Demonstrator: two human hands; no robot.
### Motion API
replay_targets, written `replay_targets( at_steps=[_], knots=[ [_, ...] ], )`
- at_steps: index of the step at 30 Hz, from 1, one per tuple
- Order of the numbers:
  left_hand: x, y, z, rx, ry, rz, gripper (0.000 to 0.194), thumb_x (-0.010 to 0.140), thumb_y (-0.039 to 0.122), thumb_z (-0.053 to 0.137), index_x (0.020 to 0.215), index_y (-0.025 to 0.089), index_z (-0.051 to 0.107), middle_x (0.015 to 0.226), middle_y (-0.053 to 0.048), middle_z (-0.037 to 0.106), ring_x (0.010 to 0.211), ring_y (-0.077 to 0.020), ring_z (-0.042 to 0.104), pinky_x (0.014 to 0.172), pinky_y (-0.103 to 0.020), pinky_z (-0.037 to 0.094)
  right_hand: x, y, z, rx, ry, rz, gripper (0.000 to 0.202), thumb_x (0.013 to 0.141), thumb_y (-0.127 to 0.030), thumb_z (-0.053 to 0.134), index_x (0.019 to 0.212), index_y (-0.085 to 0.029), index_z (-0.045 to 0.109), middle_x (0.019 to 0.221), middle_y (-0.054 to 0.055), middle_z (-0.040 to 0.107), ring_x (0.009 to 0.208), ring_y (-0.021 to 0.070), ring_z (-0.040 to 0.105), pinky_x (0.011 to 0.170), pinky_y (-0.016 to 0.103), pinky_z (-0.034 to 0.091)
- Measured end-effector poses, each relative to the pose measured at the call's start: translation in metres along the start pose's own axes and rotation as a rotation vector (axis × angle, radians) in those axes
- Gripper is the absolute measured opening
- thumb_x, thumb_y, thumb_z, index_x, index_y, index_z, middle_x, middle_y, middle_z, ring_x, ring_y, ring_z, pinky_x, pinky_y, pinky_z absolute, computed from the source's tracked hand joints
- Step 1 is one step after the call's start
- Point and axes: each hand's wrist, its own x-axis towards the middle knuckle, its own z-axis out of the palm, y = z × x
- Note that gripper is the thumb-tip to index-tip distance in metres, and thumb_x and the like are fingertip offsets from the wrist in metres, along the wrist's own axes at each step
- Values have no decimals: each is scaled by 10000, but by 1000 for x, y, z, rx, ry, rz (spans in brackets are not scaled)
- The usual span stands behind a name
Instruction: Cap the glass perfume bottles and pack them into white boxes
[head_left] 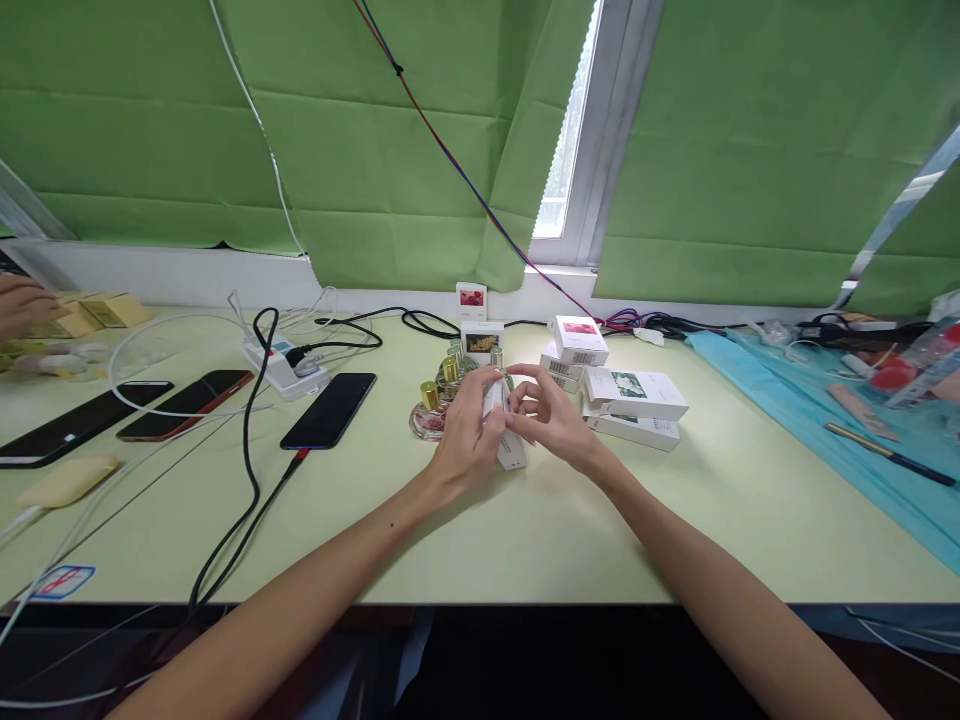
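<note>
My left hand [469, 428] is wrapped round a small white box [513, 452] that stands tilted just above or on the table; I cannot tell which. At the box's upper end, the bent fingers of my right hand [549, 412] pinch its edge, partly hiding it. Just behind the hands are several glass bottles with gold caps, one clear bottle [427, 422] lying nearest on the left. A white box with a yellow flower picture [482, 342] stands behind them. Right of my hands lie stacked white boxes, one with a green picture [634, 390] and another with a pink picture [580, 340].
Left are a black phone [328, 411], a white power strip [283, 366] and looping cables. Another person's hand [24, 306] is at the far left near yellow boxes [112, 309]. Blue plastic sheeting [817, 430] with a brush-like stick [889, 454] covers the right side.
</note>
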Motion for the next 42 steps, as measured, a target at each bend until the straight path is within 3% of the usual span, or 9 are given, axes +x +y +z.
replay_targets(
  at_steps=[17, 29, 42],
  knots=[
    [0, 2, 2, 38, 46, -14, 426, 1012, 482, 331, 1265, 203, 529, 1248, -135, 631, 1132, -287, 630, 932, -471, 537, 1, 0, 2, 7, 12, 17, 622, 770, -401, 816, 1275, -271, 479, 859, -38, 523, 664, 105, 501, 492, 227, 386],
    [0, 8, 3, 66, 66, -78, 357, 932, 287, 400, 1247, 191, 539, 1228, -124, 657, 1092, -276, 643, 926, -465, 540, 1, 1, 4, 10, 17, 8, 646, 734, -391, 842, 1260, -275, 487, 854, -40, 519, 662, 107, 497, 498, 232, 397],
    [0, 11, 4, 87, 67, -93, 367, 933, 275, 377, 1254, 198, 537, 1233, -117, 655, 1110, -272, 639, 926, -459, 537, 0, 1, 3, -11, 26, -4, 592, 761, -367, 809, 1265, -266, 513, 843, -41, 525, 668, 106, 496, 544, 244, 421]
  ],
)
